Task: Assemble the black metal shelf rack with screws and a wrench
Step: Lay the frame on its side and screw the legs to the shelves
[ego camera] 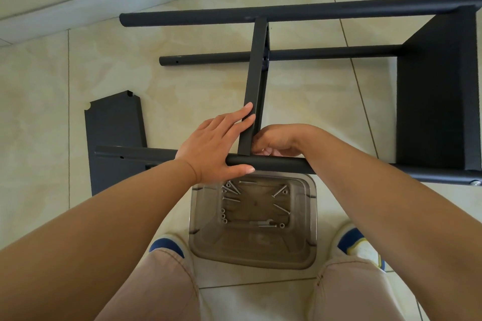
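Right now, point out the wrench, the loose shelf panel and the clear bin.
wrench [264, 222], head view, on its shaft, lying in the bin.
loose shelf panel [114, 122], head view, on its flat top face.
clear bin [311, 216], head view, on its right wall.

matt black metal rack [287, 12]; translucent plastic tub [310, 229]

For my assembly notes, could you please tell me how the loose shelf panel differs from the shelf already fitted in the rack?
The loose shelf panel lies flat on the floor at the left, joined to nothing; the fitted shelf stands on edge between the poles at the right. The loose panel's notched corners show; the fitted shelf's corners sit against the poles. Both are black metal.
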